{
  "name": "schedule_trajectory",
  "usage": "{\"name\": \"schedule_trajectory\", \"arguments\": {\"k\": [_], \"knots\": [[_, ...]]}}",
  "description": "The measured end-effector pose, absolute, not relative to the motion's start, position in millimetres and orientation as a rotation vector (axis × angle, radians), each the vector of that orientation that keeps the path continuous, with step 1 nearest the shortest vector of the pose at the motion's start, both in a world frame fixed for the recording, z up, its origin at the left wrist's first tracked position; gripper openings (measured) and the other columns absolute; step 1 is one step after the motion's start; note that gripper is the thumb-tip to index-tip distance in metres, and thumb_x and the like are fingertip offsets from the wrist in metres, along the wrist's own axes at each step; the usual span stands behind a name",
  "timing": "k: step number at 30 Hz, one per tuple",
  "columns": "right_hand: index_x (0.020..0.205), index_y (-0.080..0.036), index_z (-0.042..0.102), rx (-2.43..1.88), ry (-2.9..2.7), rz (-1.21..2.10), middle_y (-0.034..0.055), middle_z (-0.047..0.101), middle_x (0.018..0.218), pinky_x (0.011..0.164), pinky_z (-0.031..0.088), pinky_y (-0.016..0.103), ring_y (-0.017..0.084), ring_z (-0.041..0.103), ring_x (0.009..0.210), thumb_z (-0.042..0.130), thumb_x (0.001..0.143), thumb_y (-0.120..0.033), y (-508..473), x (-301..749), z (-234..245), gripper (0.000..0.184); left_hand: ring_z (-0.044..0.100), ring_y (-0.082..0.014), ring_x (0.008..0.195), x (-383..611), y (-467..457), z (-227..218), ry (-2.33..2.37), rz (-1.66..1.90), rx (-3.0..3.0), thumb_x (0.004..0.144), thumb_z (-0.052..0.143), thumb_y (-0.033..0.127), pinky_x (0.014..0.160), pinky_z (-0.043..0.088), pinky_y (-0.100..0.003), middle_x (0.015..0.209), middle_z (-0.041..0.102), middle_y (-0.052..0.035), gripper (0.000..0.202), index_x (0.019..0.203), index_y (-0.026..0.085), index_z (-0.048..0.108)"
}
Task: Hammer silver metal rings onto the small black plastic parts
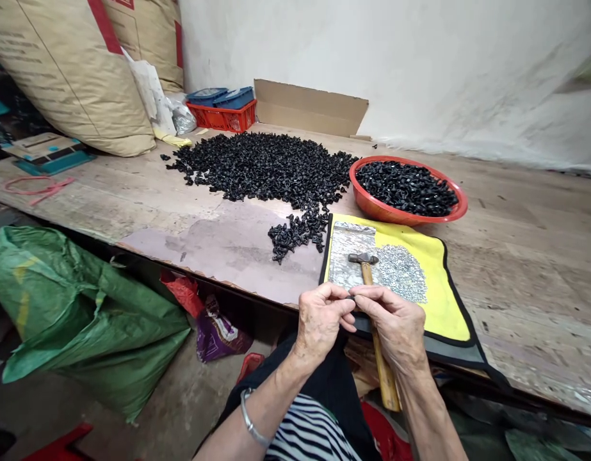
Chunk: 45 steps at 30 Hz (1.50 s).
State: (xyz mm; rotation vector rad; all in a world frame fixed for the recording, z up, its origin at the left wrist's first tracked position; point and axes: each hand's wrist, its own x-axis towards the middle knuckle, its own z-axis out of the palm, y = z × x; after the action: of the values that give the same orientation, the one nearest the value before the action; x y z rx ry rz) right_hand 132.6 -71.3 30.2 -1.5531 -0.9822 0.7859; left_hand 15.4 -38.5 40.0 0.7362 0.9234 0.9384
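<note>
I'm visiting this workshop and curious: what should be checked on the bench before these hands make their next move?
Small dark piece pinched between left hand and right hand: ok, though mostly hidden.
Metal-headed, wooden-handled hammer within reach: ok.
Hammer's handle end, past the bench edge: cannot tell if secure.
Silvery textured plate lying flat on yellow black-edged mat: ok.
Heap of small silver pieces staying on the mat: ok.
Round red plastic basin of black pieces, level on the wooden bench: ok.
</note>
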Motion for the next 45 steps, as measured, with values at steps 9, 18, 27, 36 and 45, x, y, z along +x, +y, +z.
{"name": "schedule_trajectory", "arguments": {"k": [9,18,27,36,45], "knots": [[0.063,-0.014,0.063,-1.389,-0.743,1.054,-0.0013,0.059,0.054,0.050,0.043,0.024,0.011,0.053,0.050,0.070,0.063,-0.024,-70,122,35,0.012,0.052,-0.0093,0.039,13,-39,33,0.859,0.939,0.771,0.062,0.065,0.019,0.036,0.048,-0.020,0.049,0.060,-0.0010,0.011,0.065,0.010,0.060],[0.060,-0.014,0.064,-1.405,-0.684,0.926,-0.0022,0.058,0.050,0.051,0.042,0.024,0.010,0.052,0.047,0.071,0.060,-0.023,-71,117,34,0.011,0.050,-0.0072,0.039,11,-40,30,0.777,0.923,0.790,0.064,0.067,0.019,0.034,0.047,-0.019,0.053,0.061,-0.0011,0.013,0.070,0.009,0.062],[0.070,-0.014,0.066,-1.493,-0.741,0.896,-0.0003,0.061,0.054,0.053,0.044,0.025,0.012,0.054,0.051,0.071,0.062,-0.031,-69,124,33,0.019,0.049,-0.0087,0.033,15,-29,24,0.742,0.917,0.651,0.058,0.069,0.018,0.031,0.045,-0.020,0.044,0.057,0.0006,0.019,0.069,0.009,0.057],[0.082,-0.019,0.058,-2.258,-1.299,0.272,0.0084,0.063,0.076,0.068,0.044,0.039,0.025,0.060,0.072,0.058,0.068,-0.044,-93,140,33,0.029,0.045,-0.0077,0.029,7,5,16,0.825,0.936,0.725,0.055,0.066,0.017,0.025,0.039,-0.018,0.044,0.055,0.0032,0.019,0.067,0.012,0.052],[0.077,-0.016,0.050,-1.580,-0.356,1.464,-0.0026,0.053,0.057,0.038,0.036,0.019,0.006,0.041,0.040,0.065,0.062,-0.025,-80,145,43,0.023,0.033,-0.0059,0.021,11,21,10,1.078,0.848,1.052,0.059,0.050,0.009,0.019,0.024,-0.015,0.035,0.041,0.0100,0.009,0.063,0.017,0.048]]}}
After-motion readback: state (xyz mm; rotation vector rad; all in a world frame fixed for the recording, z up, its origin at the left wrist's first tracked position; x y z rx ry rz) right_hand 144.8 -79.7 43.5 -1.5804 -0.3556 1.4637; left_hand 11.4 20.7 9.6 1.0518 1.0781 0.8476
